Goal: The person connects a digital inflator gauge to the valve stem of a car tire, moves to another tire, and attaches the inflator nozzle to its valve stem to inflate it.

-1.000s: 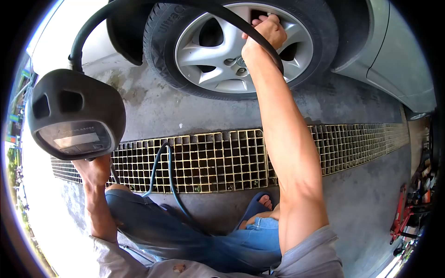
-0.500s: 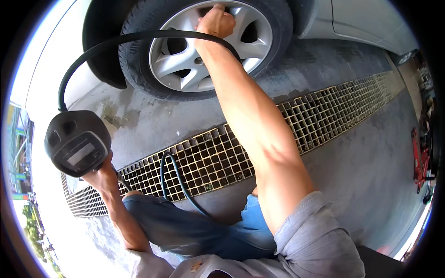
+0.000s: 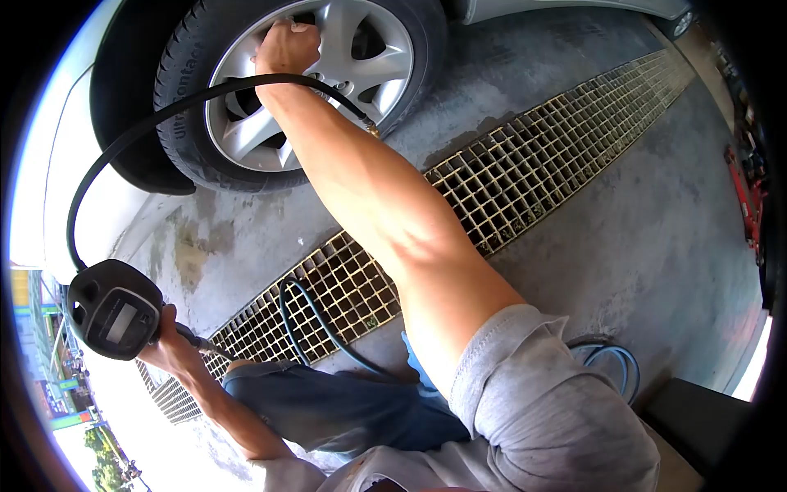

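Note:
My left hand [image 3: 171, 346] is wrapped round the handle of a black digital tire inflator [image 3: 115, 310], its small screen facing up towards me. From the inflator a black hose [image 3: 176, 105] arches over my right forearm. Its brass-tipped end hangs free beside the forearm, in front of the tire [image 3: 182, 135]. My right hand [image 3: 288, 45] is at the upper left of the silver wheel [image 3: 375, 70], fingers curled in by the rim. Whatever those fingers pinch is hidden behind the hand.
A metal floor grate [image 3: 541, 168] runs diagonally across the concrete beneath my arm. A blue-green air hose [image 3: 316, 316] loops over it, and more hose [image 3: 615, 354] lies coiled at lower right. A red floor jack [image 3: 744, 197] is at the far right.
My view has shifted, so the wheel sits further left. The hose's brass end now shows past my forearm. Both hands keep their places at the inflator and the rim.

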A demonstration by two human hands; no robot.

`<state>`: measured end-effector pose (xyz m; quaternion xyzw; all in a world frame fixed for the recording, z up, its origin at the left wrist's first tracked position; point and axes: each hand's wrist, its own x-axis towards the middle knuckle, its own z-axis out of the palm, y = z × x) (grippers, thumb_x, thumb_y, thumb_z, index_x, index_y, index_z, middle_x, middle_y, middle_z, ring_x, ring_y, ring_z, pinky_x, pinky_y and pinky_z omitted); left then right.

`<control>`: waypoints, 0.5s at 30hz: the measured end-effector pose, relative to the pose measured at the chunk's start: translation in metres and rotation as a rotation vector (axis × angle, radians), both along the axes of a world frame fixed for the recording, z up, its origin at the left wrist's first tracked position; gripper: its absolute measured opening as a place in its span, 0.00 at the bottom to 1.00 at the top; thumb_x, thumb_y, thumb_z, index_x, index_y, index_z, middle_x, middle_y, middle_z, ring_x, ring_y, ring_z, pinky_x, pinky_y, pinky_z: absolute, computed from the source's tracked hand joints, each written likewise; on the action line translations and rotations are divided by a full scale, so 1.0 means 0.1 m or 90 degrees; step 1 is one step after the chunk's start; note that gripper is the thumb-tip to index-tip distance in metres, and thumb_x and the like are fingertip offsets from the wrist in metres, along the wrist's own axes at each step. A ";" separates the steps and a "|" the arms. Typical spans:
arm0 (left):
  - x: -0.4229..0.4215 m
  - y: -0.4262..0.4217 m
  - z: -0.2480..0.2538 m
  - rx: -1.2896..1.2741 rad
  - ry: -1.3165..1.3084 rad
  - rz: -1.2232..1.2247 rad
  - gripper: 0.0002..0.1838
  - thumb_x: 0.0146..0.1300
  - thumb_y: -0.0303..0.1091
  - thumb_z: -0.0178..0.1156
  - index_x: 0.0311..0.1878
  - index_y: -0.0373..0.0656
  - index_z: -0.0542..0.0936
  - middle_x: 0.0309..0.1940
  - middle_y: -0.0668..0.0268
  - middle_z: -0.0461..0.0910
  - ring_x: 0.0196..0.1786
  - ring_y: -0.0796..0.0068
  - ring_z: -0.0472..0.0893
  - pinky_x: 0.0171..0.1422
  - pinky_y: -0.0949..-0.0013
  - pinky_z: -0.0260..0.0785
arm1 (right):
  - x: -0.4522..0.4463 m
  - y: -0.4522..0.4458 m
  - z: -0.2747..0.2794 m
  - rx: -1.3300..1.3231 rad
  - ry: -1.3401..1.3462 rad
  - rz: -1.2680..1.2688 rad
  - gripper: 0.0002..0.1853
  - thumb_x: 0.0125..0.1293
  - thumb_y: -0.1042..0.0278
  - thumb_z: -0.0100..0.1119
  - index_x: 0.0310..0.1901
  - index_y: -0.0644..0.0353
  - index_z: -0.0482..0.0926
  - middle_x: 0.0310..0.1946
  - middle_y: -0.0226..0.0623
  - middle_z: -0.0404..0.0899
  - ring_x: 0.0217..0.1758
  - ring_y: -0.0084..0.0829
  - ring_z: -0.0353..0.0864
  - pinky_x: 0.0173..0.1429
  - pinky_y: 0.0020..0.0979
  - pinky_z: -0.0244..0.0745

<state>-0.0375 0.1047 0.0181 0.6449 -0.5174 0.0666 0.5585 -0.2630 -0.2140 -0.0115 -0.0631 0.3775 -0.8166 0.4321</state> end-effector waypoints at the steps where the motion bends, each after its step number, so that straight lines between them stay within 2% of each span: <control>1: 0.01 0.01 0.01 0.003 -0.005 0.002 0.25 0.43 0.26 0.67 0.50 0.33 0.82 0.41 0.61 0.82 0.42 0.65 0.79 0.54 0.61 0.72 | -0.05 0.08 0.06 -0.004 -0.026 0.026 0.17 0.76 0.63 0.46 0.42 0.73 0.76 0.35 0.56 0.83 0.32 0.48 0.85 0.35 0.46 0.80; 3: 0.01 0.02 0.00 0.009 -0.006 0.006 0.25 0.43 0.26 0.67 0.50 0.32 0.82 0.41 0.60 0.82 0.42 0.65 0.79 0.54 0.61 0.72 | -0.16 0.19 0.13 -0.016 -0.110 0.102 0.22 0.78 0.59 0.43 0.39 0.73 0.77 0.32 0.54 0.82 0.23 0.44 0.82 0.23 0.43 0.76; 4: 0.01 0.03 -0.01 0.011 -0.004 0.007 0.25 0.43 0.26 0.67 0.50 0.32 0.82 0.41 0.60 0.83 0.42 0.65 0.79 0.54 0.61 0.72 | -0.18 0.23 0.17 0.024 -0.122 0.089 0.23 0.74 0.58 0.39 0.34 0.71 0.76 0.25 0.47 0.80 0.20 0.37 0.81 0.18 0.36 0.77; 5: 0.01 0.03 -0.01 0.014 -0.002 0.008 0.25 0.43 0.25 0.67 0.50 0.32 0.82 0.41 0.60 0.83 0.42 0.65 0.79 0.54 0.61 0.72 | -0.24 0.29 0.17 0.031 -0.142 0.132 0.23 0.75 0.59 0.38 0.33 0.71 0.75 0.25 0.46 0.80 0.18 0.37 0.80 0.17 0.36 0.74; 7: -0.04 0.04 -0.01 0.023 -0.001 0.011 0.26 0.43 0.26 0.68 0.50 0.32 0.82 0.41 0.60 0.83 0.41 0.65 0.79 0.53 0.62 0.72 | -0.24 0.21 0.11 0.032 -0.136 0.146 0.25 0.79 0.58 0.43 0.35 0.75 0.79 0.31 0.50 0.85 0.21 0.43 0.81 0.21 0.42 0.73; 10: -0.03 0.01 -0.02 0.033 0.020 0.011 0.26 0.42 0.26 0.68 0.50 0.32 0.82 0.41 0.60 0.83 0.41 0.66 0.79 0.53 0.63 0.72 | -0.18 -0.02 0.01 0.076 0.028 0.018 0.16 0.71 0.69 0.54 0.34 0.77 0.81 0.37 0.63 0.85 0.46 0.56 0.88 0.57 0.46 0.82; 11: -0.02 0.01 -0.02 0.035 0.029 0.012 0.26 0.42 0.26 0.68 0.50 0.32 0.82 0.41 0.60 0.83 0.41 0.66 0.79 0.53 0.63 0.72 | -0.14 -0.10 -0.03 0.015 0.009 -0.029 0.10 0.66 0.76 0.53 0.27 0.71 0.74 0.25 0.47 0.81 0.16 0.35 0.78 0.17 0.34 0.75; 12: -0.02 0.01 -0.02 0.016 0.016 0.010 0.25 0.42 0.25 0.68 0.49 0.32 0.82 0.40 0.60 0.83 0.40 0.67 0.80 0.51 0.64 0.73 | -0.11 -0.17 -0.06 0.026 0.009 -0.063 0.07 0.64 0.77 0.54 0.28 0.71 0.75 0.25 0.47 0.81 0.16 0.35 0.79 0.17 0.34 0.76; 14: -0.04 -0.02 -0.02 0.001 0.021 -0.001 0.24 0.42 0.25 0.68 0.48 0.32 0.82 0.39 0.62 0.83 0.40 0.67 0.80 0.49 0.65 0.73 | -0.15 0.13 0.15 0.034 -0.065 -0.023 0.04 0.59 0.79 0.57 0.35 0.70 0.75 0.27 0.48 0.81 0.19 0.34 0.80 0.19 0.33 0.79; 15: -0.04 -0.02 -0.03 -0.006 0.023 -0.006 0.23 0.43 0.25 0.68 0.47 0.32 0.82 0.39 0.62 0.83 0.39 0.67 0.80 0.48 0.65 0.73 | -0.15 0.15 0.17 0.044 -0.063 -0.004 0.06 0.63 0.77 0.56 0.39 0.70 0.75 0.30 0.46 0.80 0.21 0.33 0.80 0.20 0.33 0.79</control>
